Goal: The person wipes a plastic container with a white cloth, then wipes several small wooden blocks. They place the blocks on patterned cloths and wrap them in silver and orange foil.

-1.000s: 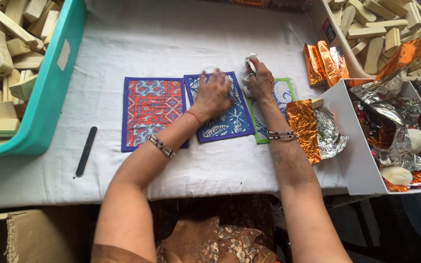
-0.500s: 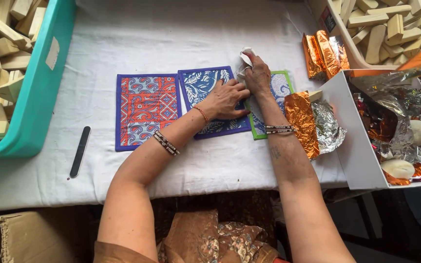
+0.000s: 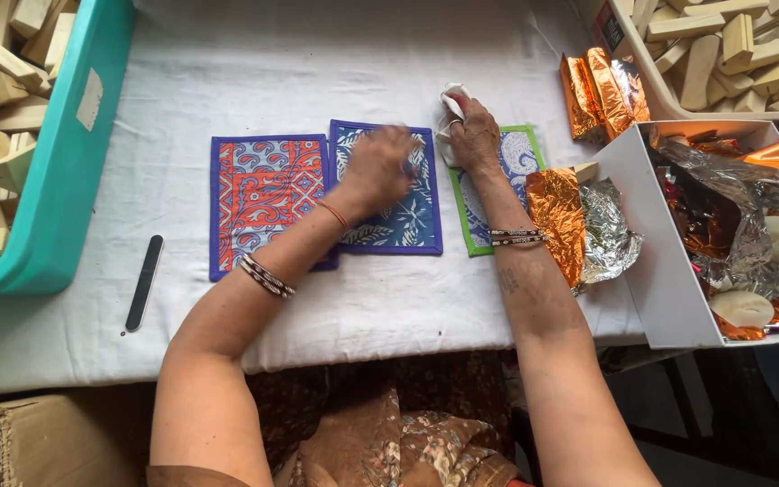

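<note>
Mats: three quilted fabric rectangles are lying flat in a row on the counter (image 3: 317, 54); an orange-and-blue mat (image 3: 263, 194) at the left, a blue leaf-print mat (image 3: 398, 221) in the middle overlapping its edge, and a green-bordered mat (image 3: 520, 162) at the right, just beside the blue one.
Left hand: the left hand (image 3: 379, 169) is resting palm down on the upper half of the blue leaf-print mat, fingers spread and blurred, gripping nothing that is showing.
Right hand: the right hand (image 3: 472, 135) is sitting on the top left corner of the green-bordered mat, fingers curled tight around a crumpled white cloth (image 3: 450, 101) with a red spot.
Counter covering: a white, slightly wrinkled cloth is covering the counter.
File: one slim black nail-file-shaped stick (image 3: 143, 282) is lying well left of the mats.
Bins: a teal plastic bin (image 3: 65, 189) at the left and a pale tray (image 3: 646, 86) at the top right are both holding many plain wooden blocks, too many to count.
Foil: crinkled orange and silver foil sheets (image 3: 579, 225) are lying right beside the green-bordered mat; more folded orange foil (image 3: 599, 90) is lying above them.
Box: one white box (image 3: 655, 261) at the right is holding loose foil and two pale oval pieces (image 3: 739, 308).
Below the counter: one brown cardboard carton (image 3: 47, 442) is showing at the lower left.
</note>
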